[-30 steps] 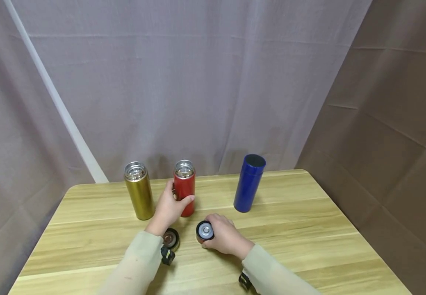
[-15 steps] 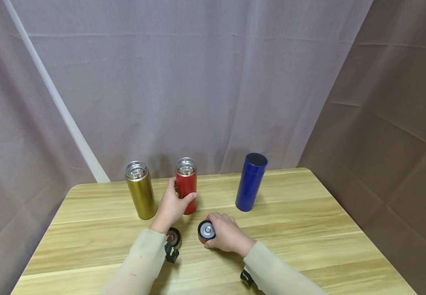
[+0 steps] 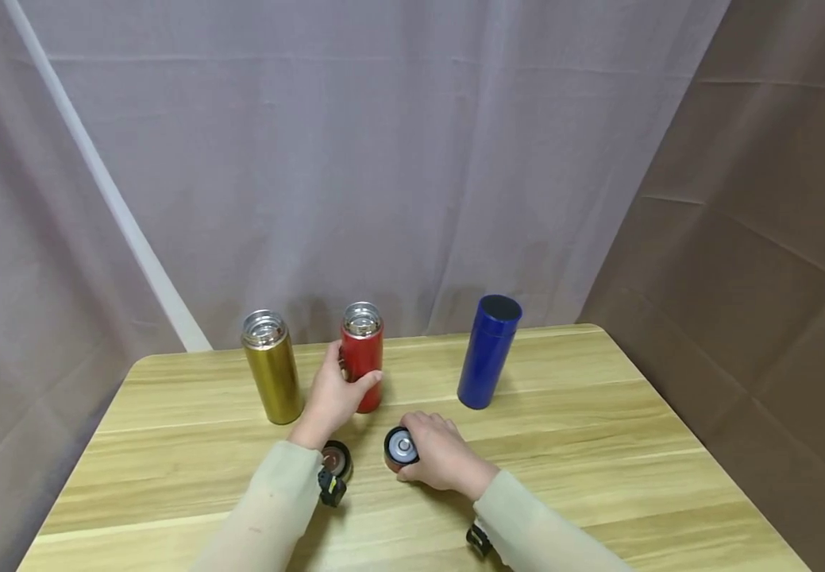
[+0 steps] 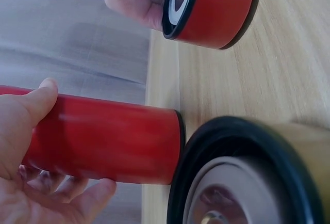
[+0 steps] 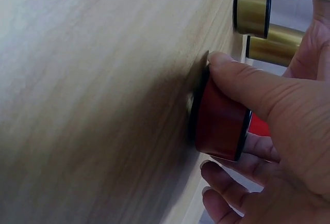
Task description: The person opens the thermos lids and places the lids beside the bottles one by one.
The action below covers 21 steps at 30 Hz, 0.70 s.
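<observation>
My left hand [image 3: 333, 397] grips the red thermos bottle [image 3: 364, 357], fingers behind it and thumb across its front. The bottle stands upright on the table, its metal mouth uncovered. Lower and to the right, my right hand [image 3: 442, 454] holds the red lid [image 5: 223, 121] between thumb and fingers. This lid sits at the tabletop with its pale inner side facing up. Beside my left wrist lies the gold lid [image 3: 336, 459], also inner side up and partly covered by the wrist camera. Left of the red bottle stands the gold thermos bottle [image 3: 273, 373], its mouth uncovered too.
A blue thermos bottle [image 3: 487, 357] with its lid on stands to the right, behind my right hand. The wooden table [image 3: 598, 445] ends at a grey curtain [image 3: 355, 159] behind the bottles. A brown cloth [image 3: 776, 238] hangs along the right side.
The whole head view shifts slightly. Both hands keep their holds, and the red bottle and red lid show no clear movement on the table.
</observation>
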Tool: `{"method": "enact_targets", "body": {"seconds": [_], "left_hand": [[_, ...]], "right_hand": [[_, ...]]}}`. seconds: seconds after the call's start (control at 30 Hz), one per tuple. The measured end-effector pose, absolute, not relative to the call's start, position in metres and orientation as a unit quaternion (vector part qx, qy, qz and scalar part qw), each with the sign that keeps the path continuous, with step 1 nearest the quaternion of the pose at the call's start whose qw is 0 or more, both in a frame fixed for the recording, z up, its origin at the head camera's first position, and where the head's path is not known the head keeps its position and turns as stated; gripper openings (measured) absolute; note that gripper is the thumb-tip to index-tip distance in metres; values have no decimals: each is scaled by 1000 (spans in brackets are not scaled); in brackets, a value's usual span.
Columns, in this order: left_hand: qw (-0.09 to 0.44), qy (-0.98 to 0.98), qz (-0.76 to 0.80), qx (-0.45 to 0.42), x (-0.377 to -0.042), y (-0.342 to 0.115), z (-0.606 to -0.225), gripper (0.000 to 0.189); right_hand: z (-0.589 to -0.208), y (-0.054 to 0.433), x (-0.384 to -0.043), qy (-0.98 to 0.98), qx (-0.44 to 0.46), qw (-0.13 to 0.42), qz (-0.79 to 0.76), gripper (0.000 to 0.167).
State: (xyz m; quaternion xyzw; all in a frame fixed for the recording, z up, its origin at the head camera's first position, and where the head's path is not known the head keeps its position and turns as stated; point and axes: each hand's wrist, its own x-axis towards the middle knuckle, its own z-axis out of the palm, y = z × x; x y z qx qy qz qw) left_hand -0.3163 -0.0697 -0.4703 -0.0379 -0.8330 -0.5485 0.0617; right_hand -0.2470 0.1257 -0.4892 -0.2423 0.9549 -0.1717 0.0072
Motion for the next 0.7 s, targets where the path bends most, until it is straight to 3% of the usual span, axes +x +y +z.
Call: {"method": "enact_targets", "body": {"seconds": [0.27, 0.47, 0.57, 0.7], "left_hand": [[63, -829, -554, -43, -318, -71, -468, 74], [79, -831, -548, -41, -326, -75, -469, 76], [112, -825, -553, -41, -325, -77, -472, 85], [181, -813, -552, -31, -314, -79, -472, 97]], "right_hand": [[-491, 126, -247, 952, -242, -2, -188, 59], [-504, 130, -249, 944, -236, -7, -231, 90], [-503, 136, -249, 939, -222, -12, -262, 99], [-489, 151, -247, 932, -204, -41, -298, 93]]}}
